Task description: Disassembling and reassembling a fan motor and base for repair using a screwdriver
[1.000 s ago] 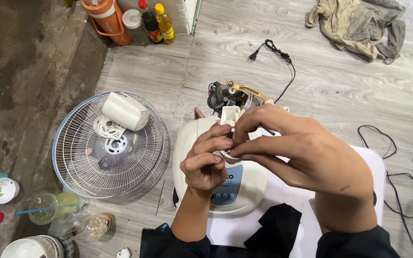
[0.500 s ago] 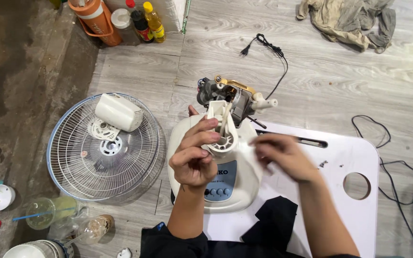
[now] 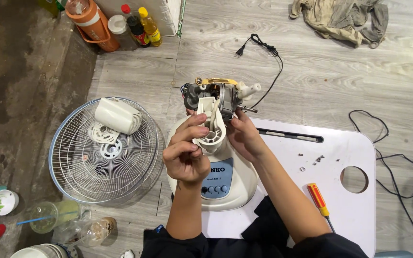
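Observation:
A partly dismantled white desk fan lies in front of me. My left hand grips its white neck bracket from the left, above the round white fan base with a blue button panel. My right hand holds the same bracket from the right, just below the exposed fan motor with its brass-coloured arm and white shaft. A black power cord trails from the motor across the floor.
A white wire fan guard with a white motor cover on it lies to the left. A low white table carries a red-and-yellow screwdriver and loose screws. Bottles stand far left, cups near left, a rag far right.
My right hand came off the bracket, dropped toward the table, then returned to the bracket under the motor. The left hand kept its hold throughout.

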